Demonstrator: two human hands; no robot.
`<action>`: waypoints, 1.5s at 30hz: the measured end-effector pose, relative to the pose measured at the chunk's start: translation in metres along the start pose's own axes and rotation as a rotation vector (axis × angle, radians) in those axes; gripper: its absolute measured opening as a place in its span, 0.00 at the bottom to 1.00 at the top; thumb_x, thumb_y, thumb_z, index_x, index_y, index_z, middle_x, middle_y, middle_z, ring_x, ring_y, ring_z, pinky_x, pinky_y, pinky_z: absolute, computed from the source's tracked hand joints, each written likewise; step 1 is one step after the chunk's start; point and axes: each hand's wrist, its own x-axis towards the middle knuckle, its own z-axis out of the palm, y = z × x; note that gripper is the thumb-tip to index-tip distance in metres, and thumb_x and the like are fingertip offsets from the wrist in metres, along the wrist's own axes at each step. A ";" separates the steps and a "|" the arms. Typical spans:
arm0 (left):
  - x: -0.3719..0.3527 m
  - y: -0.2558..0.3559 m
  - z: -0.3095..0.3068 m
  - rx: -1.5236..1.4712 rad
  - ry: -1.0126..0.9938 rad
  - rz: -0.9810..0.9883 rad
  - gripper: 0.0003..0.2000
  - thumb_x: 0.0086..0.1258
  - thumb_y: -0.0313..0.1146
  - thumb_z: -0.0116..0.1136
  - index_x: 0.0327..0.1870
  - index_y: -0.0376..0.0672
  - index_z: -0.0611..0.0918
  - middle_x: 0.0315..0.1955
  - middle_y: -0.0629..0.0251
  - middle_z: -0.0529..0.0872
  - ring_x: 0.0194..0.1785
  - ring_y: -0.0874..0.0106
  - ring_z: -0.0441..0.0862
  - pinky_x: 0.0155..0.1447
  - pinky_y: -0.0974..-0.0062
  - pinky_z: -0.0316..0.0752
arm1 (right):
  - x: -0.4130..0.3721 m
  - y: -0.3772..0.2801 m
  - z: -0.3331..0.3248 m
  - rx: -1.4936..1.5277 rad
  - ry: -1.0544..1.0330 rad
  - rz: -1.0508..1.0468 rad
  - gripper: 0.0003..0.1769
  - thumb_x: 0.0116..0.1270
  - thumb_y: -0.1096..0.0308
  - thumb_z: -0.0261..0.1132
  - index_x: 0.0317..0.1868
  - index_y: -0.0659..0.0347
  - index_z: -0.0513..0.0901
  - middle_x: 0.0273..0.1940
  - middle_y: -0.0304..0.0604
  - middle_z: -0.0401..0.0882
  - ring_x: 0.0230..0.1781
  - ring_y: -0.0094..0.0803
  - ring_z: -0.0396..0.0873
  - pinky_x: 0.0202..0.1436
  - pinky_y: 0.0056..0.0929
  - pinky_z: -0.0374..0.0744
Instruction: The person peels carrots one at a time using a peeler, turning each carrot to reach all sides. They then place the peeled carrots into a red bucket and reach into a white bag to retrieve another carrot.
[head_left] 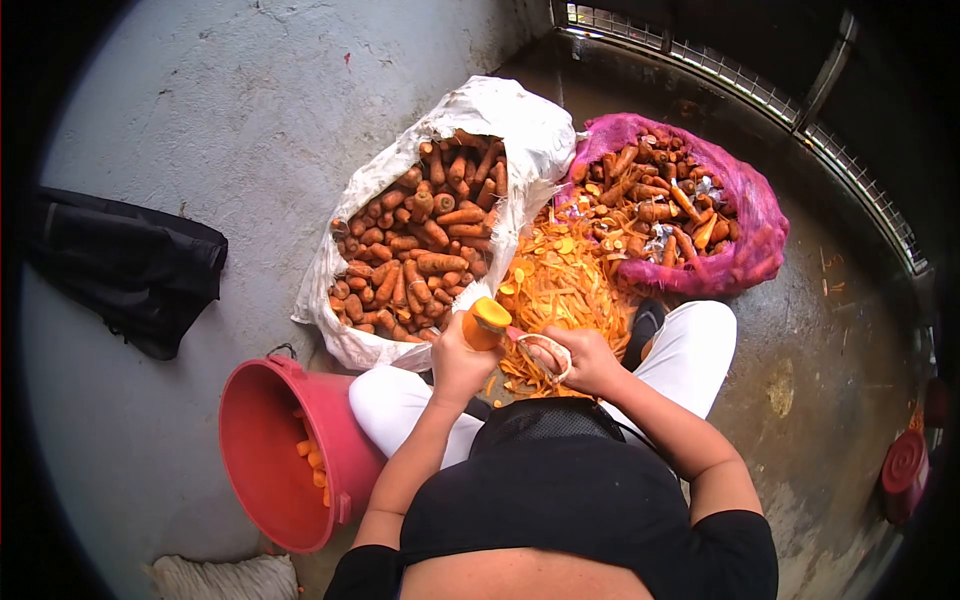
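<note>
My left hand (458, 365) is closed around an upright carrot (488, 324), whose cut, bright yellow-orange end faces up. To its right, my right hand (588, 360) grips what looks like a peeler (566, 364), with a pale looped frame and a reddish part near the carrot. Fingers hide much of this tool. Beyond both hands lies a heap of orange peelings and cut ends (560, 275). A white sack (500, 105) of unpeeled carrots (420, 250) lies open at the far left of the heap.
A pink mesh sack (765, 235) holds carrots and scraps at the back right. The red bucket (345, 430) by my left leg leans on its side, with several peeled orange pieces (315, 460) inside. Black cloth (135, 260) hangs at the left wall. A red container (905, 470) stands far right.
</note>
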 end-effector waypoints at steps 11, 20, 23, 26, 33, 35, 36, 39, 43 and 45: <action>0.004 0.007 -0.003 0.188 0.075 0.050 0.16 0.48 0.26 0.69 0.38 0.37 0.78 0.31 0.54 0.87 0.37 0.62 0.87 0.41 0.68 0.80 | 0.000 0.002 0.005 0.119 0.023 0.115 0.15 0.67 0.52 0.63 0.36 0.55 0.82 0.22 0.50 0.78 0.22 0.49 0.78 0.26 0.40 0.74; 0.001 0.009 0.000 0.137 0.064 -0.066 0.16 0.49 0.25 0.67 0.41 0.36 0.79 0.33 0.60 0.87 0.38 0.70 0.86 0.43 0.72 0.79 | 0.003 0.009 0.009 0.100 0.012 0.140 0.14 0.68 0.53 0.62 0.39 0.54 0.83 0.23 0.52 0.79 0.23 0.48 0.79 0.27 0.40 0.75; 0.001 0.003 0.000 -0.054 -0.026 -0.077 0.17 0.49 0.24 0.65 0.43 0.35 0.79 0.34 0.63 0.86 0.39 0.73 0.85 0.45 0.75 0.78 | 0.004 0.009 0.009 0.171 0.034 0.131 0.14 0.68 0.54 0.62 0.42 0.54 0.84 0.24 0.53 0.79 0.23 0.48 0.79 0.27 0.39 0.75; 0.008 0.005 -0.008 -0.217 -0.148 -0.081 0.18 0.48 0.26 0.66 0.44 0.35 0.80 0.34 0.61 0.87 0.39 0.72 0.86 0.46 0.74 0.79 | 0.003 0.006 0.001 0.145 -0.014 0.153 0.14 0.68 0.54 0.63 0.43 0.54 0.84 0.25 0.53 0.80 0.23 0.47 0.79 0.28 0.38 0.76; 0.011 0.018 -0.016 -0.140 -0.180 -0.040 0.17 0.49 0.26 0.65 0.42 0.34 0.81 0.33 0.66 0.86 0.37 0.76 0.84 0.44 0.76 0.78 | 0.003 0.014 0.002 0.170 -0.016 0.116 0.13 0.67 0.55 0.63 0.43 0.55 0.84 0.26 0.52 0.80 0.24 0.46 0.79 0.28 0.37 0.76; 0.015 0.016 -0.021 -0.322 -0.338 -0.119 0.16 0.49 0.25 0.64 0.42 0.34 0.81 0.31 0.68 0.85 0.34 0.78 0.82 0.41 0.77 0.77 | 0.004 0.016 0.001 0.180 -0.034 0.117 0.13 0.67 0.56 0.63 0.43 0.55 0.83 0.26 0.52 0.80 0.24 0.46 0.79 0.28 0.37 0.75; 0.016 0.015 -0.024 -0.414 -0.416 -0.157 0.16 0.49 0.25 0.64 0.42 0.34 0.81 0.30 0.69 0.85 0.33 0.78 0.82 0.40 0.78 0.77 | 0.004 0.018 0.000 0.172 -0.047 0.120 0.13 0.67 0.56 0.63 0.43 0.55 0.83 0.26 0.51 0.80 0.24 0.46 0.79 0.28 0.37 0.75; 0.020 0.014 -0.029 -0.444 -0.512 -0.282 0.20 0.49 0.24 0.64 0.47 0.34 0.80 0.28 0.68 0.82 0.25 0.81 0.78 0.29 0.83 0.72 | 0.007 0.015 -0.005 0.167 -0.060 0.105 0.12 0.67 0.56 0.64 0.43 0.55 0.83 0.25 0.51 0.80 0.24 0.46 0.79 0.28 0.37 0.75; 0.020 0.013 -0.034 -0.633 -0.604 -0.405 0.21 0.48 0.26 0.65 0.47 0.35 0.81 0.24 0.69 0.80 0.19 0.81 0.74 0.21 0.84 0.68 | 0.009 0.012 -0.009 0.158 -0.071 0.086 0.12 0.67 0.57 0.64 0.42 0.56 0.83 0.24 0.51 0.79 0.23 0.45 0.79 0.27 0.36 0.75; 0.019 0.018 -0.037 -0.703 -0.646 -0.423 0.22 0.47 0.27 0.65 0.47 0.35 0.81 0.23 0.69 0.80 0.17 0.81 0.73 0.21 0.84 0.67 | 0.009 0.012 -0.010 0.140 -0.083 0.067 0.12 0.66 0.58 0.64 0.42 0.56 0.83 0.24 0.50 0.79 0.22 0.45 0.79 0.27 0.36 0.74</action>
